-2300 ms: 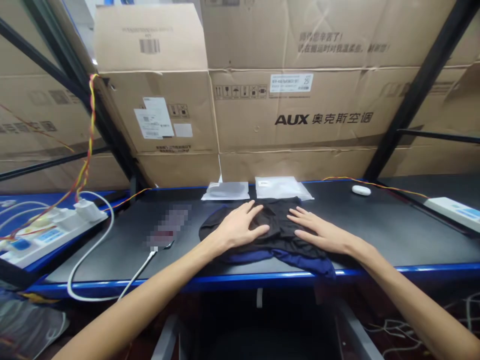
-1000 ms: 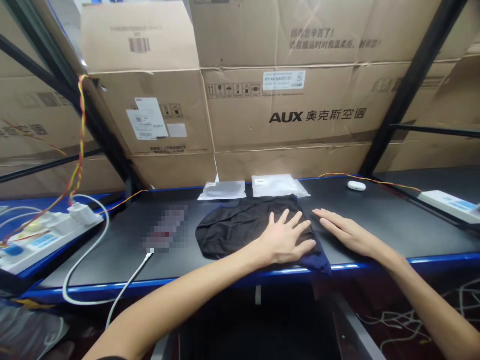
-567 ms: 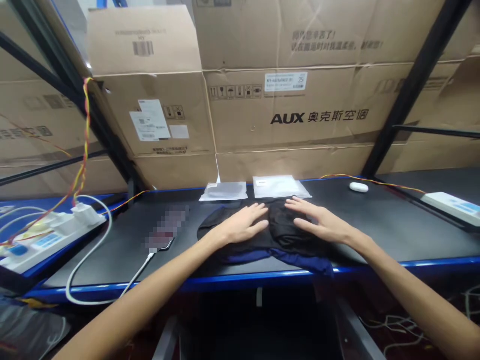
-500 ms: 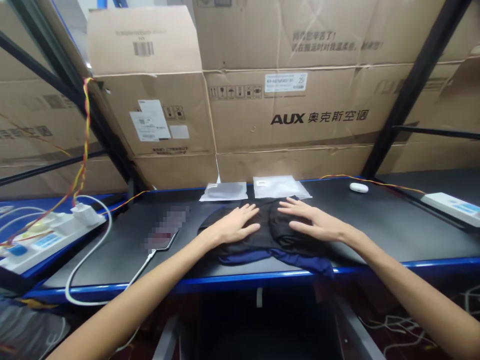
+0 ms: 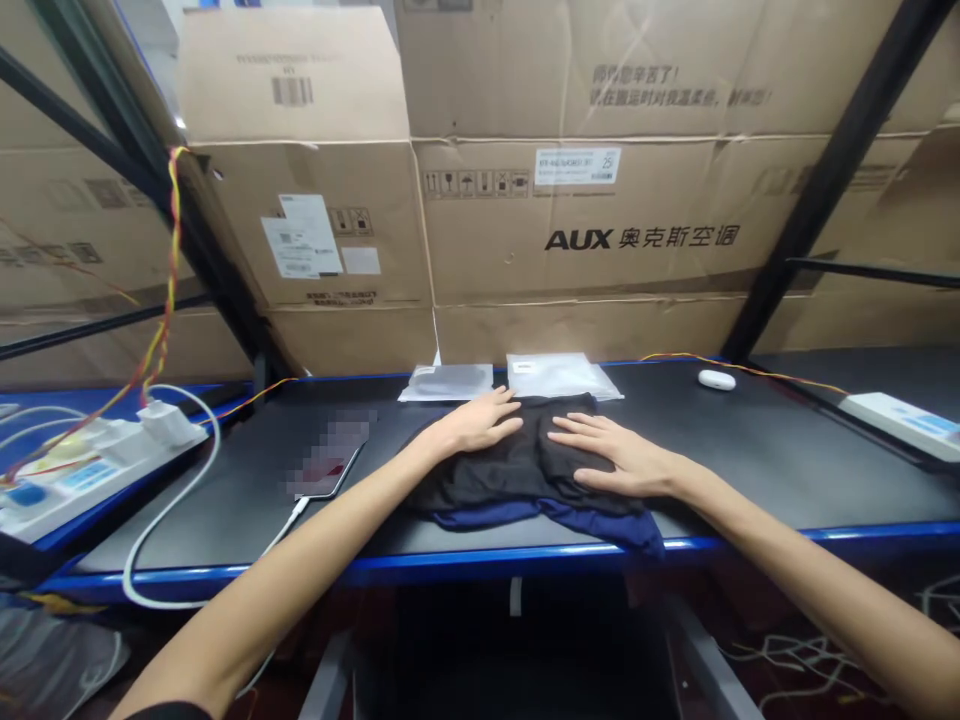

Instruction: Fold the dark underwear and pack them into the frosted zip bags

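- Black-and-navy garment (image 5: pixel 495 478): probably light, limp, hardly fragile; best held by both side edges.
- Left hand (image 5: pixel 475 421) and right hand (image 5: pixel 624 456): spread flat on it, clamping nothing.

– Light?
– We've brightness up top, sheen on the flat black tabletop (image 5: pixel 780 440), deep shadow underneath, folded black-and-navy cloth (image 5: pixel 502 475) murky.
– Sharpness?
– We log slight softness, edge stretch, flat rectangular phone (image 5: pixel 340 476) pixelated.
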### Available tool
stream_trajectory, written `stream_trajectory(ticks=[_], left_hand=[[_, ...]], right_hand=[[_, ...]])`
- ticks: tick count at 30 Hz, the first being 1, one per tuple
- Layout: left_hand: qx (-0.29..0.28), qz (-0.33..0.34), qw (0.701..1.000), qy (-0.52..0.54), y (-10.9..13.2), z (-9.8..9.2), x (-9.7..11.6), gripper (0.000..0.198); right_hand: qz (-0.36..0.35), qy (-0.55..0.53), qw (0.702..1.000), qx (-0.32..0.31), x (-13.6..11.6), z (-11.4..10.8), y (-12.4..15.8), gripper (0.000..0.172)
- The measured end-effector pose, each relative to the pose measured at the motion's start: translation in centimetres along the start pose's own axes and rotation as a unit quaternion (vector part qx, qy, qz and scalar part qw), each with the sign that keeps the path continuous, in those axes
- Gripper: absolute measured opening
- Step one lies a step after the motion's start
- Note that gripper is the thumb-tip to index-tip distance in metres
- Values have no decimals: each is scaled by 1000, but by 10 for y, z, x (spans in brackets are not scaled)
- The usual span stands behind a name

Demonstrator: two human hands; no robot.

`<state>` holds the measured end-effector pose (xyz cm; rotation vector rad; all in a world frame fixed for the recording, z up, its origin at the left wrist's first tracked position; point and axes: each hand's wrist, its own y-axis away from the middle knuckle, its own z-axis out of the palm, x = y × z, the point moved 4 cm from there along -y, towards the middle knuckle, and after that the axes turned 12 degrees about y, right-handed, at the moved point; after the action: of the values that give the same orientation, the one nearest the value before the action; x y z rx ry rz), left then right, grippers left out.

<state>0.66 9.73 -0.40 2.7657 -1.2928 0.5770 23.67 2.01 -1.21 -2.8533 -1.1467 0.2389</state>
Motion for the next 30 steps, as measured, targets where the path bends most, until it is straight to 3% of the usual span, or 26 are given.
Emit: stream_trajectory(ticks=[6, 15, 23, 26, 30], left_hand=[[-6, 27, 999, -18, -30, 9, -5, 52], [45, 56, 997, 1, -24, -1, -6, 46], [113, 64, 989, -68, 17, -19, 9, 39], [108, 60, 991, -56, 40, -17, 13, 43], [136, 41, 990, -13, 63, -11, 15, 37]], right_hand=[[5, -7, 1000, 5, 1, 0, 0, 64], [6, -4, 1000, 7, 0, 1, 0, 64], [9, -56, 998, -38, 3, -6, -1, 73], [9, -70, 995, -68, 2, -12, -3, 82], [7, -37, 998, -55, -2, -12, -8, 74]])
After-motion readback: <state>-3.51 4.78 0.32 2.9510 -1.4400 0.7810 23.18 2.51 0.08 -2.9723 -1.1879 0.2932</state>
